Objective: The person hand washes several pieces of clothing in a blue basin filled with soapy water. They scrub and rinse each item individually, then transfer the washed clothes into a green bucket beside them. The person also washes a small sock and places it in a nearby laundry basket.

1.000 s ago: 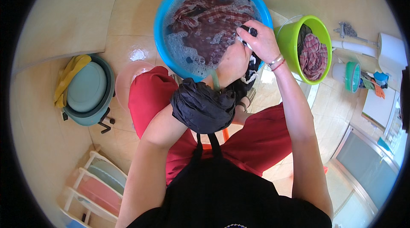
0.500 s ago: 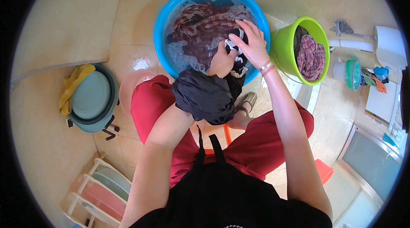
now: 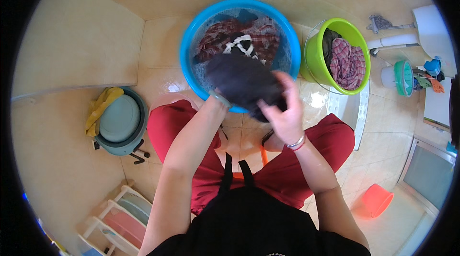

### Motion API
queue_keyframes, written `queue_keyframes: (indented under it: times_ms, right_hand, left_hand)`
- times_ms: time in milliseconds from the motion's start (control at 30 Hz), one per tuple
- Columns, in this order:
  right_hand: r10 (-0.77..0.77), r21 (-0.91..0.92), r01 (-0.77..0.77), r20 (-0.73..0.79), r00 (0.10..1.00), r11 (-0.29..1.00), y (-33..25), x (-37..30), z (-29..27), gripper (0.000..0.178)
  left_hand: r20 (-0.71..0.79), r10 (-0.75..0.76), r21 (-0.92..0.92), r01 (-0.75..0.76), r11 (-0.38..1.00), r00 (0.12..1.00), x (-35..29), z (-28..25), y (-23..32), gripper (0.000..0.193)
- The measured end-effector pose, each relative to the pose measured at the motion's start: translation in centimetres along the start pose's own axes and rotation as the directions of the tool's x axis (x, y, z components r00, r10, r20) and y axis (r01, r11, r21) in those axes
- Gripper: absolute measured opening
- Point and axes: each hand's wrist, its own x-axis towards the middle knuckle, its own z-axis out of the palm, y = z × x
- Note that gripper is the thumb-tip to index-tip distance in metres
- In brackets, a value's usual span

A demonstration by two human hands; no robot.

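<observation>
A dark black garment, blurred by motion, is bunched over the near side of a blue basin. My left hand reaches into or under it; its fingers are hidden by the cloth. At the garment's right end, my right hand grips the edge between thumb and fingers. A black piece with white trim shows just beyond, apparently part of the same garment. Reddish-brown patterned cloth soaks in the basin's sudsy water.
Right of the basin stands a green bucket holding pink checked cloth and dark cloth. Stacked grey-blue basins with a yellow cloth are at left. A white rack sits lower left, an orange-red bucket lower right.
My right hand has come back from the white-trimmed part over the basin to the garment's near right end. The black cloth has slid from my left forearm up over my left hand.
</observation>
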Motion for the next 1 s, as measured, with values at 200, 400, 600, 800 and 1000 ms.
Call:
queue_keyframes:
  times_ms: [200, 400, 600, 800, 1000]
  right_hand:
    - [0.024, -0.121, -0.054, -0.232, 0.972, 0.991, 5.7, 3.7, -7.0, 0.038]
    - [0.360, 0.218, -0.357, 0.027, 0.933, 0.908, 6.5, 6.2, -8.6, 0.056]
    - [0.232, 0.398, -0.129, -0.223, 0.947, 0.908, 5.0, 5.9, -17.7, 0.046]
    - [0.265, 0.352, -0.078, -0.524, 0.810, 0.933, 7.0, 6.9, -27.9, 0.039]
    - [0.179, 0.128, -0.129, -0.561, 0.808, 0.983, 12.6, 9.1, -36.4, 0.040]
  left_hand:
    - [0.063, 0.219, -0.009, -0.219, 0.976, 0.974, -7.7, 0.9, 6.4, 0.070]
    - [0.465, 0.652, 0.343, -0.801, 0.491, 0.598, -9.2, 4.8, 6.3, 0.053]
    - [0.659, 0.633, 0.227, -0.909, 0.348, 0.407, -11.7, 14.2, 6.4, 0.044]
    - [0.745, 0.529, 0.061, -0.831, 0.553, 0.406, -9.0, 25.1, 1.3, 0.050]
    - [0.908, 0.323, 0.064, -0.849, 0.525, 0.268, -4.6, 29.6, -5.1, 0.042]
